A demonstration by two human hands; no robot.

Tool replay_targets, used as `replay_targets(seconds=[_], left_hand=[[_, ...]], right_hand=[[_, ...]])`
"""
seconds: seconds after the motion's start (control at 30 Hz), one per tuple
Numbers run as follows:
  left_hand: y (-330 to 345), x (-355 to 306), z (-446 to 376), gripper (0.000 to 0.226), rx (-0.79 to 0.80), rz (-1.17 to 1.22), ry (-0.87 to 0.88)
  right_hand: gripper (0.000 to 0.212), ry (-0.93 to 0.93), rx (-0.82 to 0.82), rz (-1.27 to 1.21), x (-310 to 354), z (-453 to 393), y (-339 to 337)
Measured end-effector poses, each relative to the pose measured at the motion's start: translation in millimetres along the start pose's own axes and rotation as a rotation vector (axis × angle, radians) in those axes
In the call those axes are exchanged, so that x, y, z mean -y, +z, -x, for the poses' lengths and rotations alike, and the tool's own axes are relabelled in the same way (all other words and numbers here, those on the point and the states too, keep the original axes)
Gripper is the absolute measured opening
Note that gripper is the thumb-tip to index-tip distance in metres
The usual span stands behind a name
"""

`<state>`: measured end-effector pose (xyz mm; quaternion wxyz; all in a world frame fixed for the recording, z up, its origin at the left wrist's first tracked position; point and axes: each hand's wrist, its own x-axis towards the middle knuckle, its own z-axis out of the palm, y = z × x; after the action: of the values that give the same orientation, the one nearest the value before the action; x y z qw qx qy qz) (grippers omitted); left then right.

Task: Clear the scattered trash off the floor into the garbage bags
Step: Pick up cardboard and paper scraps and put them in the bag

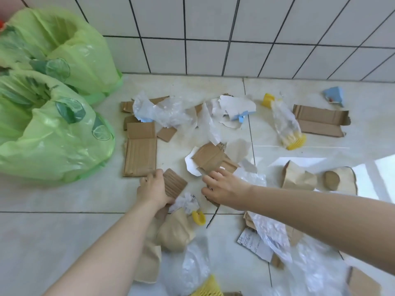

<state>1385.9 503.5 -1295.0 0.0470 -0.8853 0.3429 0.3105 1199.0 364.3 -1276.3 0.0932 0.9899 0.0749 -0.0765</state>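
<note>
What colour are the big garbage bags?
Light green garbage bags with lime-slice prints, seen in the head view.

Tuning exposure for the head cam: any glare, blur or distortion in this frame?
Head view: blown-out sun patch on the floor tiles at right; wide-angle bowing of the wall tile lines; right hand slightly soft with motion blur; clear plastic near the bottom edge smeared; green garbage bags evenly lit.

A tiled room corner

The white tile wall [213, 28] with dark lines is at 12 o'clock. The pale floor [53, 210] shines with window light [374, 178] at 3 o'clock.
</note>
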Motion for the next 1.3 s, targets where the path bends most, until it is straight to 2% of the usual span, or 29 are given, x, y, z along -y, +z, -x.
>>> replay_targets(seconds=[0.07, 0.13, 0.23, 0.27, 0.33, 0.43, 0.5, 0.6, 0.8, 0.9, 0.97, 1.03, 1.17, 1.3], left_hand=[[-3, 3, 4, 0.075, -0.029, 0.01, 0.026], [-14, 5, 8, 0.052, -0.089, 0.025, 0.045], [-45, 4, 10, 0.007, -0.13, 0.079, 0.084], [-59, 4, 15, 0.003, -0.127, 0.064, 0.11], [-90, 2, 29, 0.006, -0.119, -0.023, 0.172], [-139, 1, 60, 0.006, -0.153, -0.166, 0.299], [-170, 1, 81, 0.004, -0.185, -0.207, 0.36], [-199, 11, 106, 0.008, -0.194, -0.097, 0.376], [-191, 34, 110, 0.019, -0.184, 0.263, 0.249], [-169, 40, 87, 0.007, -0.082, 0.53, 0.177], [-157, 42, 60, 0.012, -0.026, 0.657, 0.102], [-145, 44, 32, 0.011, -0.014, 0.69, 0.032], [-112, 52, -20, 0.029, 0.043, 0.748, -0.109], [-88, 64, -51, 0.027, 0.017, 0.601, -0.223]], right_hand=[[0.031, 0.002, 0.003, 0.009, -4, 6, -12], [0.04, 0.022, 0.023, 0.055, -8, 12, -28], [0.04, 0.026, 0.058, 0.123, -16, 15, -56], [0.039, 0.042, 0.058, 0.129, -17, 15, -66], [0.04, 0.068, 0.081, 0.1, -17, 14, -89], [0.051, 0.064, 0.225, -0.076, -13, 6, -132], [0.054, 0.17, 0.337, -0.229, -10, 5, -156], [0.054, 0.352, 0.367, -0.401, -11, 7, -171], [0.062, 0.582, 0.485, -0.523, -18, 3, -160], [0.063, 0.664, 0.541, -0.627, -24, -2, -143], [0.063, 0.709, 0.572, -0.703, -31, -7, -123], [0.062, 0.772, 0.586, -0.768, -39, -13, -99], [0.063, 0.873, 0.611, -0.849, -49, -24, -62], [0.069, 0.912, 0.614, -0.798, -49, -28, -37]])
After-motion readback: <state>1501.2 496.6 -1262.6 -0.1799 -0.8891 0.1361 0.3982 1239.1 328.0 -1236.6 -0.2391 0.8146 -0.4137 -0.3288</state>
